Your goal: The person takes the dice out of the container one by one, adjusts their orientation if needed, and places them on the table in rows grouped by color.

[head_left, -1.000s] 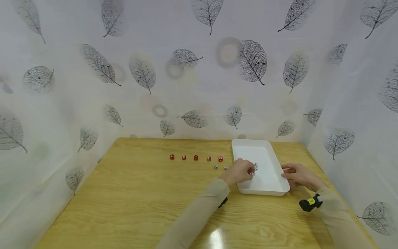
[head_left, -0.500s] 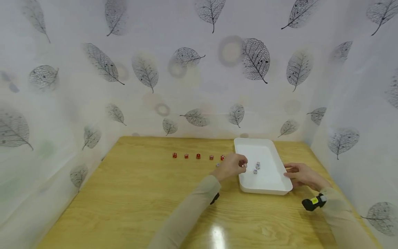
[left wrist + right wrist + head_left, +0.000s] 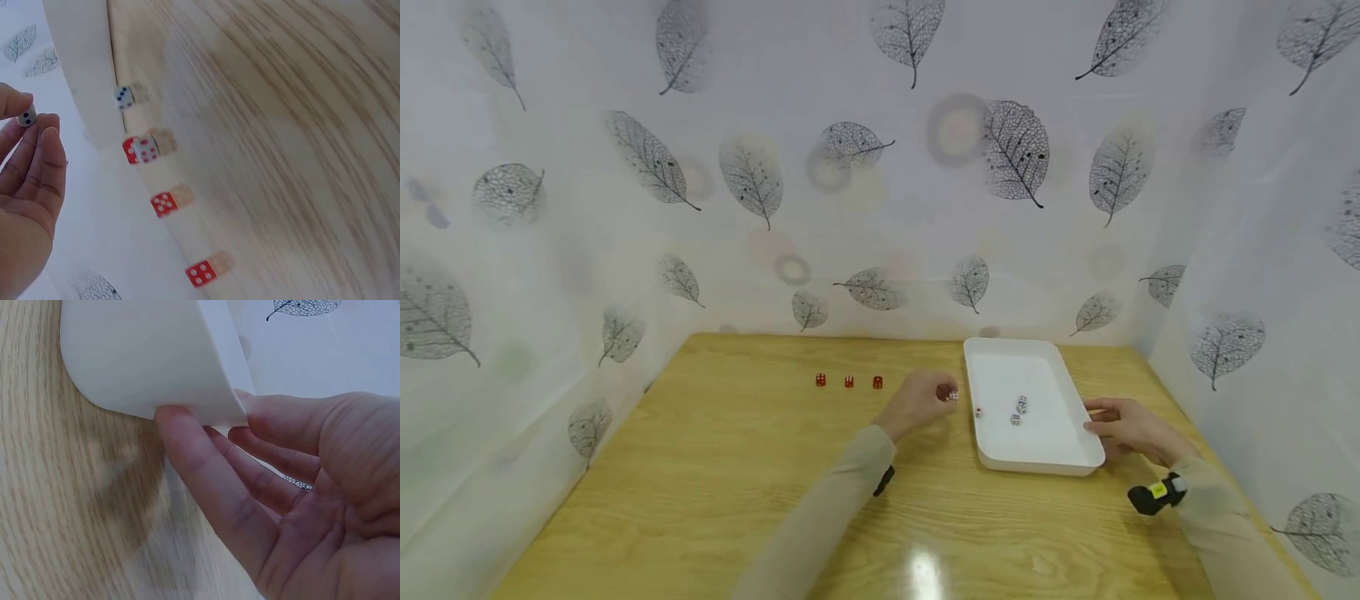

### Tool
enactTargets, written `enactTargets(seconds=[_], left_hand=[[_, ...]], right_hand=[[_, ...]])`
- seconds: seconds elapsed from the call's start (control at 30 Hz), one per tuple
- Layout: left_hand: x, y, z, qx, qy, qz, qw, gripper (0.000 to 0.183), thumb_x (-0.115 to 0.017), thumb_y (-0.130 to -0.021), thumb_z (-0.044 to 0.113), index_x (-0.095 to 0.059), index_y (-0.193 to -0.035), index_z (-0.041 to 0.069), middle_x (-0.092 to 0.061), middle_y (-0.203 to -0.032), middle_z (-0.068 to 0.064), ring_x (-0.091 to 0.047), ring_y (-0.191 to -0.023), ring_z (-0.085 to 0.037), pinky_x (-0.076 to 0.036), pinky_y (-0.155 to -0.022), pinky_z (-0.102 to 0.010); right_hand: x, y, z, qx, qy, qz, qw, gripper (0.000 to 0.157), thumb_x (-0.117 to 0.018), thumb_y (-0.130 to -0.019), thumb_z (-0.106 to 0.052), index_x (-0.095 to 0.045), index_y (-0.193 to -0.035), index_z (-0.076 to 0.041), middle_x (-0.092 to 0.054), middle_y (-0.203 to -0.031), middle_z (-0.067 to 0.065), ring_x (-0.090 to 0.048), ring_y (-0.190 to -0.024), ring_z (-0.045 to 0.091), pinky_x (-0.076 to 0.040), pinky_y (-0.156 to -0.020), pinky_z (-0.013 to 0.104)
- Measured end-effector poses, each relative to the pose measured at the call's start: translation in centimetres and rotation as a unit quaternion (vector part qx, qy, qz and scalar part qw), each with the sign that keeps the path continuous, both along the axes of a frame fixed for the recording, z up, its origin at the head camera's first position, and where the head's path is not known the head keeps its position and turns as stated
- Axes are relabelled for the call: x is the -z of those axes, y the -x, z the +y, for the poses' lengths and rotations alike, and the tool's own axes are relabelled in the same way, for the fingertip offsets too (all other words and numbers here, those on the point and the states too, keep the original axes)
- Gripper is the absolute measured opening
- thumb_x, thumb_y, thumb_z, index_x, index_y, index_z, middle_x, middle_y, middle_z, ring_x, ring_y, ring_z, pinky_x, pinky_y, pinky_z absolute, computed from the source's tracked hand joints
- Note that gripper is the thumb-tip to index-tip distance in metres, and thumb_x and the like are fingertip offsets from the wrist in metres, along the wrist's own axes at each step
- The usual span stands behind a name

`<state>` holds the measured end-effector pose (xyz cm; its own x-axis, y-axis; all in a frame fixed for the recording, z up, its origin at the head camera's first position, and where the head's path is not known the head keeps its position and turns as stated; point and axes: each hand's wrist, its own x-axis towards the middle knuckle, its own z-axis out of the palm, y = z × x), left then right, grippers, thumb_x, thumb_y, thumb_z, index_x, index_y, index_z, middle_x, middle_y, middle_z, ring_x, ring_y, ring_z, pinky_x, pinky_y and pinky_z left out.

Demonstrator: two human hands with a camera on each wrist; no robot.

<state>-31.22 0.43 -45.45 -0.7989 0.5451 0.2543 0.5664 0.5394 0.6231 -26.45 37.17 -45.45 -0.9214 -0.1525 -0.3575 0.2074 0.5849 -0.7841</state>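
My left hand (image 3: 916, 403) is above the table, left of the tray, pinching a white die (image 3: 26, 117) between thumb and fingertips. In the left wrist view, two white dice, one with blue pips (image 3: 124, 98) and one with red pips (image 3: 146, 150), sit on the table near red dice (image 3: 164, 204). My right hand (image 3: 1131, 427) holds the right side of a white tray (image 3: 144, 356), thumb at the rim and fingers against the outer wall. Several small white dice (image 3: 1016, 420) lie inside the tray. My left hand hides part of the dice rows in the head view.
Three red dice (image 3: 877, 382) show in a row on the wooden table (image 3: 700, 467), left of my left hand. A leaf-patterned white curtain (image 3: 880, 208) encloses the table at the back and sides.
My left hand has moved left from inside the tray, over its left rim, carrying a white die. It now covers the rightmost red dice in the head view. My right hand stays at the tray.
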Motion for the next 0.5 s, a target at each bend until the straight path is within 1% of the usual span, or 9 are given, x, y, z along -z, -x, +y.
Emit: enactTargets(seconds=[0.1, 0.23, 0.37, 0.5], left_hand=[[-0.1, 0.1, -1.0, -0.006, -0.01, -0.01, 0.9999, 0.014, -0.072, -0.084, 0.007, -0.072, -0.097, 0.004, -0.069, -0.085, 0.002, -0.059, -0.076, -0.004, -0.05, -0.071, -0.015], [-0.1, 0.1, -2.0, -0.011, -0.017, -0.011, 0.9997, 0.012, -0.071, -0.084, 0.006, -0.072, -0.095, 0.002, -0.069, -0.084, 0.0, -0.058, -0.074, -0.006, -0.05, -0.069, -0.017], [0.3, 0.2, -3.0, -0.019, -0.02, -0.012, 0.9996, 0.012, -0.067, -0.083, 0.003, -0.072, -0.095, 0.001, -0.068, -0.085, -0.001, -0.057, -0.074, -0.007, -0.05, -0.068, -0.019], [0.7, 0.6, -4.3, -0.043, -0.012, -0.02, 0.9988, 0.014, -0.07, -0.084, 0.006, -0.072, -0.097, 0.002, -0.068, -0.086, 0.0, -0.059, -0.077, -0.008, -0.051, -0.071, -0.021]], right_hand=[[-0.1, 0.0, -0.1, 0.001, -0.001, 0.001, 1.0, 0.068, -0.058, -0.099, -0.019, -0.023, -0.149, 0.011, -0.04, -0.139, 0.04, -0.067, -0.094, 0.019, -0.06, -0.076, 0.039], [-0.2, 0.0, -0.1, 0.005, -0.006, 0.003, 1.0, 0.066, -0.058, -0.099, -0.018, -0.024, -0.148, 0.01, -0.04, -0.138, 0.04, -0.067, -0.094, 0.019, -0.06, -0.075, 0.039], [0.0, 0.0, -0.1, 0.008, -0.002, 0.001, 1.0, 0.065, -0.057, -0.099, -0.017, -0.024, -0.148, 0.01, -0.041, -0.138, 0.039, -0.067, -0.094, 0.019, -0.06, -0.075, 0.039], [-0.1, 0.1, -0.1, -0.001, -0.004, 0.008, 1.0, 0.067, -0.058, -0.099, -0.019, -0.024, -0.149, 0.01, -0.041, -0.137, 0.039, -0.066, -0.095, 0.02, -0.06, -0.075, 0.039]])
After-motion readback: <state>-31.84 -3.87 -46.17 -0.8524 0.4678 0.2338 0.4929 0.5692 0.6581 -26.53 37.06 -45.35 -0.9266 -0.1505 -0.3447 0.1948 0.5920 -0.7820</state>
